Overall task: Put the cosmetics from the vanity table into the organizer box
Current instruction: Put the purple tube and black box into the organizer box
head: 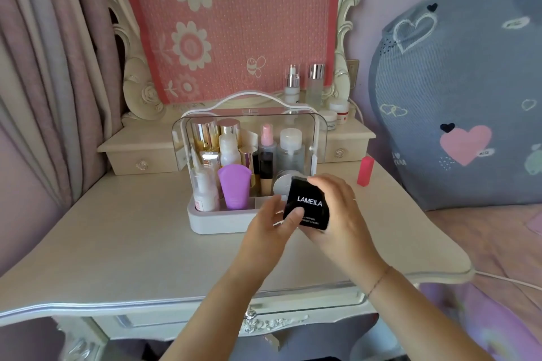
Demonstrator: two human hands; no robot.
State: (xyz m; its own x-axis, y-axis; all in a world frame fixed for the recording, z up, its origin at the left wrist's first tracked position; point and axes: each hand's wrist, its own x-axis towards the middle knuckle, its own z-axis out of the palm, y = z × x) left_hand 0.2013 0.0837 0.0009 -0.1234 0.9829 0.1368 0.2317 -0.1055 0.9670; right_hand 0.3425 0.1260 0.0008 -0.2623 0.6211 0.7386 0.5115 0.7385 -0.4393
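Pale counter (117, 243) occupied by nearly full box (205, 223). Black compact (308, 205) clamped between left grip (269, 226) and right grip (337, 214) at box front. Next, judged: compact to be lowered into front gap; tube (365, 170) awaits.

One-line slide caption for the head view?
The left hand and right hand hold a black LAMEILA compact before the bottle-filled white organizer box on the cream vanity table.

The organizer box (211, 221) had a matt white plastic base under a clear, glossy plastic cover (318, 138). Inside, tall caps (203, 135) shone like polished gold metal, perhaps plated plastic, beside a matt purple tube (234, 184). The black compact (311, 202) looked smooth and satin. The vanity table (132, 243) was smooth, pale painted wood; the pink cloth (234, 23) was quilted.
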